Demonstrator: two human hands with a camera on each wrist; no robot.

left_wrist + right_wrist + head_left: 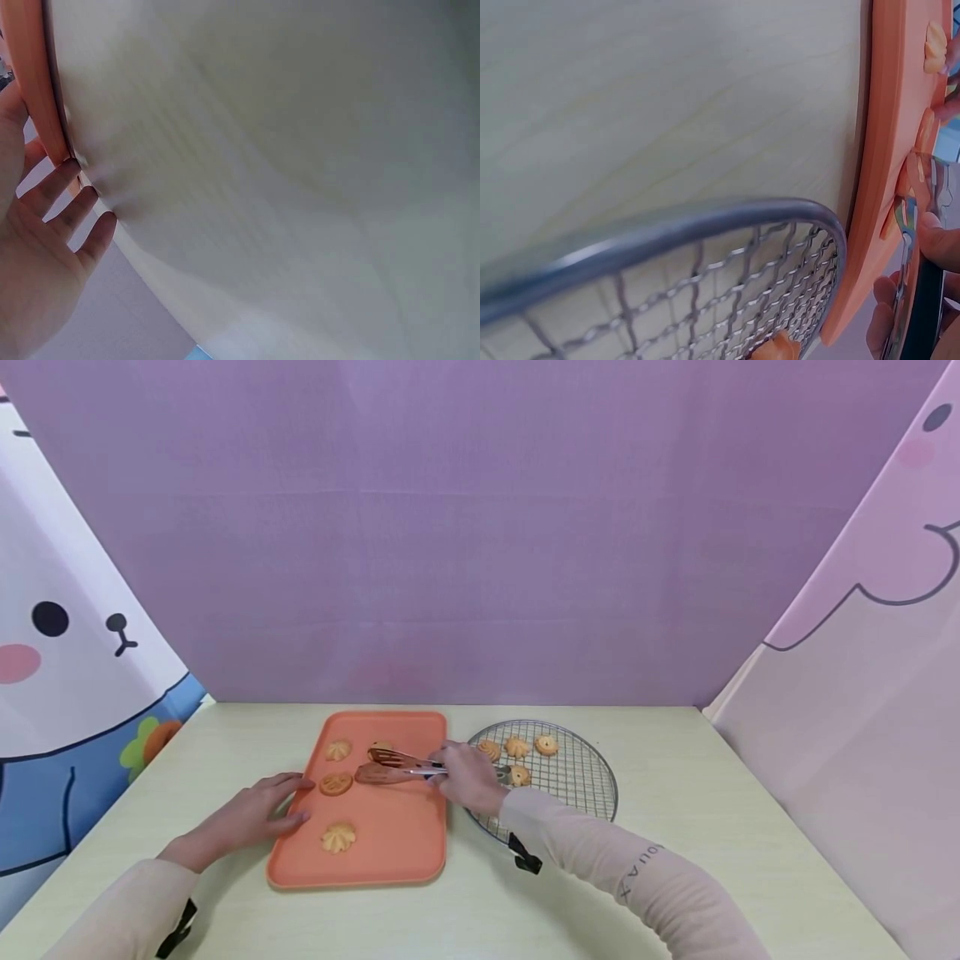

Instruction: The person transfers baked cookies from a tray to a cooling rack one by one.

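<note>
My right hand (471,777) grips a pair of metal tongs (416,769), which point left over the orange tray (397,852). Their two ends are spread apart, and the upper one partly covers a cookie (380,746) near the tray's far right. In the right wrist view, the thumb lies along the dark handle of the tongs (924,315). My left hand (251,814) rests at the tray's left rim, its fingers loosely extended against the edge (56,202). Several more cookies lie on the tray, among them a round one (336,784) and a ridged one (338,837).
Right of the tray stands a round wire cooling rack (577,781) with several cookies, one of them (547,745) near its far edge. My right forearm crosses the rack's near side. A purple backdrop (480,543) rises behind the pale table (660,777).
</note>
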